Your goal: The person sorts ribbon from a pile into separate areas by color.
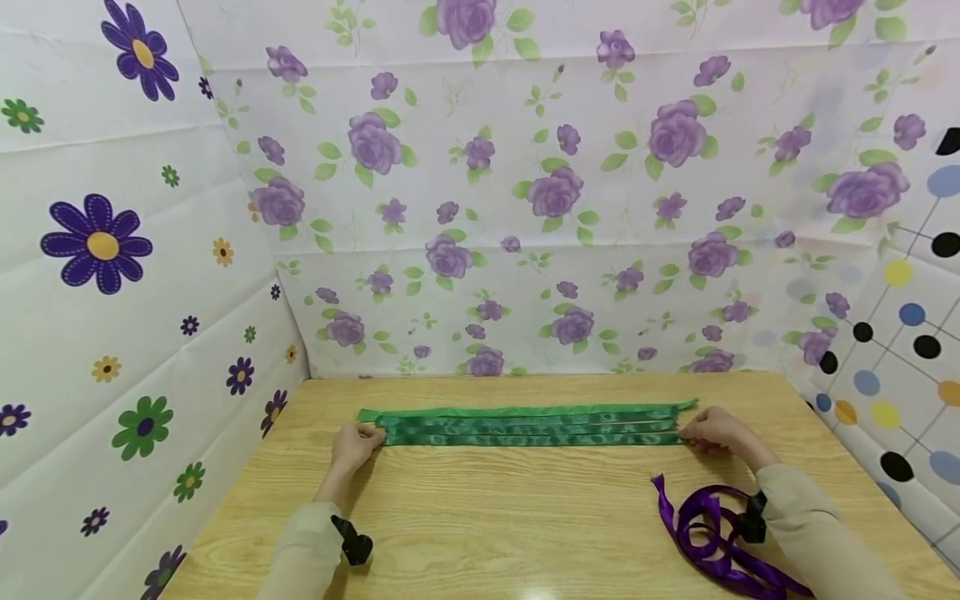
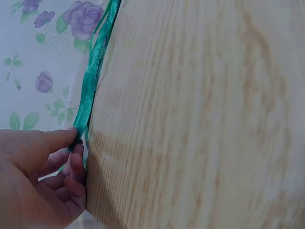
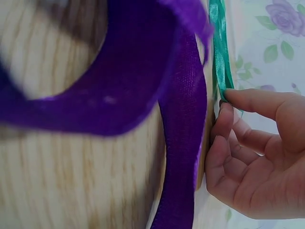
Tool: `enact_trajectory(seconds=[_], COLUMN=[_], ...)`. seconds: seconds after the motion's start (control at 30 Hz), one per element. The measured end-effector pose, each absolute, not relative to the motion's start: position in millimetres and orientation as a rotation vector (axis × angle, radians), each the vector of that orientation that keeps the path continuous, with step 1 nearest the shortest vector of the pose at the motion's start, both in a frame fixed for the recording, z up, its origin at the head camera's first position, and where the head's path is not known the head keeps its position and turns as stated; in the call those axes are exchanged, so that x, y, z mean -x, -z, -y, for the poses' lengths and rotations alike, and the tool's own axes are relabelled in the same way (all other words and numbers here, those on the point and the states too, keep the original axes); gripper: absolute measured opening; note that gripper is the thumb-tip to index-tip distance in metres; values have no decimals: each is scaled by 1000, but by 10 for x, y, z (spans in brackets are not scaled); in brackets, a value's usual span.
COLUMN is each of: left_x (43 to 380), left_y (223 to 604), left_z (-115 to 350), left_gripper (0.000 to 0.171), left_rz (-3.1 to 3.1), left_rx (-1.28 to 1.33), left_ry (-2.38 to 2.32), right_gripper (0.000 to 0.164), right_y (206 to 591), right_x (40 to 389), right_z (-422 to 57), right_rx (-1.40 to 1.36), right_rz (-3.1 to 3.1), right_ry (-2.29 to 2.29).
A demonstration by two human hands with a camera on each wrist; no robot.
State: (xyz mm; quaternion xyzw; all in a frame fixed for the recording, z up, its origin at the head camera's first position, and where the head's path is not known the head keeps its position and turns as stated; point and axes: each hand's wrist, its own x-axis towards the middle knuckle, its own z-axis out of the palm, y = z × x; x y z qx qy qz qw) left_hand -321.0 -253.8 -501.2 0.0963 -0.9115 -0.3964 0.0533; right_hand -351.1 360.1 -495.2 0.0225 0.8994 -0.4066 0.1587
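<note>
Green ribbon (image 1: 525,427) lies stretched across the table in several long parallel strips, the rearmost one a lighter green. At its left end my left hand (image 1: 357,445) pinches the front strip between thumb and fingers; the left wrist view shows the ribbon (image 2: 87,90) running away from that pinch. My right hand (image 1: 716,429) pinches the opposite end, and in the right wrist view the ribbon (image 3: 220,52) comes down to the thumb and index fingertip. A loosely coiled purple ribbon (image 1: 693,521) lies on the table below my right forearm.
The wooden table (image 1: 510,508) ends at a flowered cloth (image 1: 517,275) behind. Patterned cloths stand on the left (image 1: 150,333) and right. A black wrist mount (image 1: 352,540) sits on the left sleeve, another (image 1: 752,518) on the right, close over the purple ribbon.
</note>
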Motion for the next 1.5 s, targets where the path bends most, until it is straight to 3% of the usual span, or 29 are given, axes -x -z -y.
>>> enact_trajectory(seconds=[0.87,1.3,1.5], left_x=[3044,2935,2839], left_y=[4828,4706,4645], left_z=[2586,2514,2459], left_gripper=[36,32,31], left_rz=[2884,2825,2801], left_rx=[-142,44,59], left_ry=[978,977,969], right_gripper=[31,43,42], right_y=[4651,4452,4330], right_x=[3276,3088,2960], right_z=[-3574,-3481,-3405], right_rx=[113,270,376], right_rz=[-2639,-2677,-2716], right_ry=[1173,1084,995])
